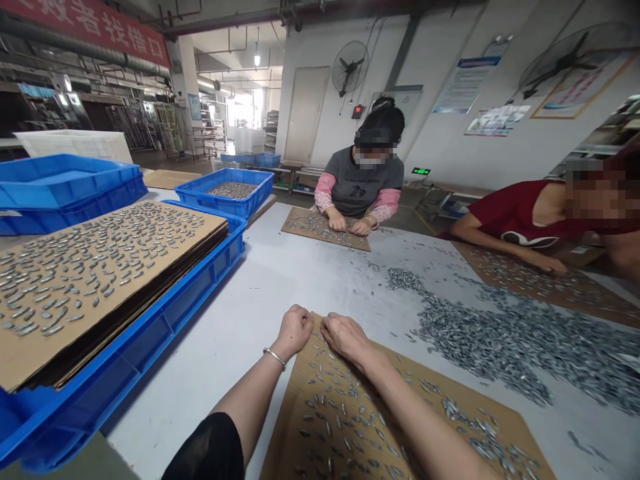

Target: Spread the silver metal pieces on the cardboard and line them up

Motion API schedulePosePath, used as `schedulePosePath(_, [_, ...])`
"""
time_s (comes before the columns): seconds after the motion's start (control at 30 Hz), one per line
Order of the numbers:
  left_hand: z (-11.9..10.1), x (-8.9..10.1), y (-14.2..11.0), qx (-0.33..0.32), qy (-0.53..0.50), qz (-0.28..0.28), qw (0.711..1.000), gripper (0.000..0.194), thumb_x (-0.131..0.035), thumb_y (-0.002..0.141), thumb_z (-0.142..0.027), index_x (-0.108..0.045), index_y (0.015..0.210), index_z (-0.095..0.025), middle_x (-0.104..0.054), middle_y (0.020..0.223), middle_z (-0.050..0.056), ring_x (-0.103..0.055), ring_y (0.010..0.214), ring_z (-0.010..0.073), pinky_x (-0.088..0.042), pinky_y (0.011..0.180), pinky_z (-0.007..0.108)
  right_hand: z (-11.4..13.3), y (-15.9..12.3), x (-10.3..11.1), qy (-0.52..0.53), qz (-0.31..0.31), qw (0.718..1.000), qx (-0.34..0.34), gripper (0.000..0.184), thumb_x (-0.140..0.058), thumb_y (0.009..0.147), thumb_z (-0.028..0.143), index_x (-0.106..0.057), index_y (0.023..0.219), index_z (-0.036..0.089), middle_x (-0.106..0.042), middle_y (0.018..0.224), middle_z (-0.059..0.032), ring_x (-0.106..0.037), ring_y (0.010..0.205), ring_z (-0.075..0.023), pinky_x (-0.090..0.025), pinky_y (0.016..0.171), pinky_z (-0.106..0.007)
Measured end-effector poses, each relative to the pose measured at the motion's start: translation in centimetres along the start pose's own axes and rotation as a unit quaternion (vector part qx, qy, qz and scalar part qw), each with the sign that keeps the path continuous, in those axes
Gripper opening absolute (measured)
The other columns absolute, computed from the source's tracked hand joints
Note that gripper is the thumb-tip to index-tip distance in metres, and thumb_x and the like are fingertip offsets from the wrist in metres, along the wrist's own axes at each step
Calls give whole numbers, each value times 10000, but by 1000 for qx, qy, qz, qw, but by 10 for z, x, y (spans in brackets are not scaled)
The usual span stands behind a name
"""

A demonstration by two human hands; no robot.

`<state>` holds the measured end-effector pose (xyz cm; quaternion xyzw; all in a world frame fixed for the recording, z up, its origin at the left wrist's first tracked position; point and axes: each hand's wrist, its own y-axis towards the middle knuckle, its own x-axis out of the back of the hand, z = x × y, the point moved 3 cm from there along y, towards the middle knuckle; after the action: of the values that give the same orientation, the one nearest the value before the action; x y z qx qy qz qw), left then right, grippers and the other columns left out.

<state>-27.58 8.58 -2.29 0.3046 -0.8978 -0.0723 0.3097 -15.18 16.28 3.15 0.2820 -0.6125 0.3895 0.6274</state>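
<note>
Where brown cardboard (286, 443) lies, small pieces (485, 428) gleam silvery, slender.

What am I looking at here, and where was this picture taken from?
No machine here: these are a person's own bare hands, seen by a camera worn on their head, looking forward and down. The left hand and right hand are at the far corner of a brown cardboard sheet dotted with small silvery pieces. Whether the fingers hold any piece is too hidden to tell. On the white table, a large grey heap of such pieces lies to the right. At left, a blue plastic tray holds stacked cardboard. Two other people, in grey and dark red tops, have similar sheets.
</note>
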Motion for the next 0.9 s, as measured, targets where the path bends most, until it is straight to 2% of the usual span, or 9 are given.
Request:
schedulePosePath(0.1, [-1,1,0,0,-1,-1,1000,169,-583,850,-110,-633,712,-192,-619,792,30,-600,792,178,-473,780,295,-11,-4,3,18,-13,1000,-1,244,-494,1007,242,-722,936,189,-719,1018,-84,-661,950,-182,-374,771,-254])
schedulePosePath(0.2, [0,2,1,1,0,-1,1000,180,-571,861,-124,-639,708,-190,-620,786,33,-596,779,180,-469,765,298,-30,-17,9,67,-58,996,-25,247,-481,1011,263,-715,961,199,-720,1016,-61,-648,970,-169,-379,808,-235])
schedulePosePath(0.33, [-1,3,2,-1,1,1,1000,177,-564,849,-114,-643,710,-191,-633,800,35,-602,781,177,-467,766,297,-45,-40,9,102,-79,990,-64,246,-490,992,263,-692,877,185,-719,954,-71,-635,890,-180,-374,773,-251])
schedulePosePath(0.47, [-3,6,2,-5,2,-3,1000,182,-549,866,-132,-648,727,-193,-643,807,34,-615,781,173,-473,777,297,-26,-48,3,115,-52,991,-53,225,-513,975,257,-675,838,183,-725,923,-74,-635,845,-174,-352,705,-251])
schedulePosePath(0.6, [-2,8,3,-9,9,-6,1000,179,-550,861,-126,-646,723,-190,-647,801,31,-620,789,173,-471,773,293,-5,-38,0,84,-34,993,-73,241,-512,973,264,-701,845,187,-746,921,-92,-662,835,-190,-320,650,-272])
schedulePosePath(0.77, [-1,9,4,-10,16,-6,1000,180,-547,852,-109,-646,724,-189,-660,813,30,-630,795,168,-475,772,285,2,-28,0,70,-20,993,-88,263,-526,950,218,-742,803,185,-767,898,-133,-692,822,-217,-331,638,-286])
schedulePosePath(0.9, [-2,9,5,-11,13,-4,1000,173,-550,866,-132,-644,734,-191,-658,821,29,-631,797,166,-479,773,286,6,-26,1,60,-8,996,-69,256,-526,950,191,-768,866,171,-773,951,-155,-704,870,-237,-370,684,-290])
